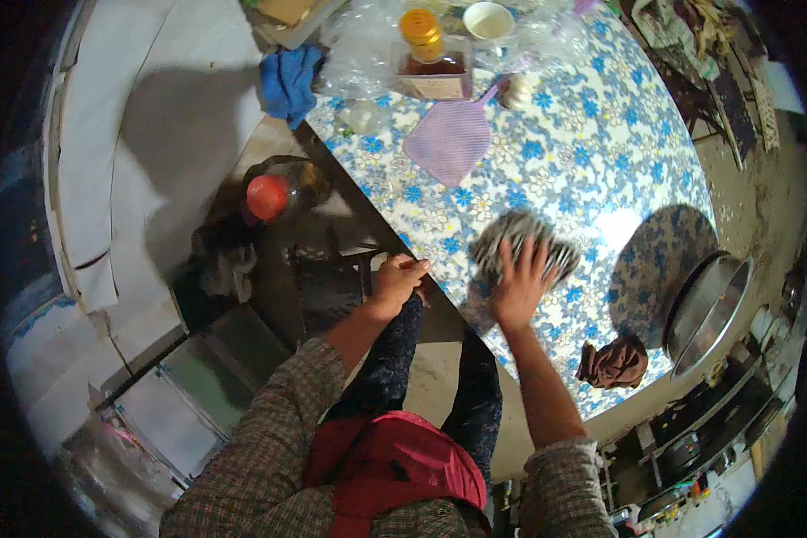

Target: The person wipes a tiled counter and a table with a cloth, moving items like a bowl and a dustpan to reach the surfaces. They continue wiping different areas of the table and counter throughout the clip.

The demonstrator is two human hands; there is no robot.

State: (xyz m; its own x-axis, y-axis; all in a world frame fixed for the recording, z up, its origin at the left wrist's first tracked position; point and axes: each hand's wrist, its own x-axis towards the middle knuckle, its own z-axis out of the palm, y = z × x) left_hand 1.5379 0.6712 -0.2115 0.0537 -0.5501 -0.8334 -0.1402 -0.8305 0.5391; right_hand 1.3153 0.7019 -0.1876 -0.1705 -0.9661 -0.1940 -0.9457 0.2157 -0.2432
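Note:
A dark-and-white striped cloth (558, 259), blurred, lies bunched on the flowered table cover (598, 155). Pressed over it with fingers spread is my right hand (521, 286). My left hand (398, 282) is at the table's near-left edge, its fingers curled and the thumb side towards the cover. Whether those fingers pinch the cover's edge cannot be made out. Farther up the table lies a lilac plastic fly swatter (449, 140). A crumpled brown cloth (615, 363) sits to the right of my right forearm.
A metal basin (711, 316) is at the table's right rim. At the back are a yellow-lidded jar (421, 33), a white cup (489, 21), garlic (516, 92) and clear plastic bags (360, 50). A blue cloth (289, 81) hangs at the corner. A red-lidded container (267, 198) stands left, below.

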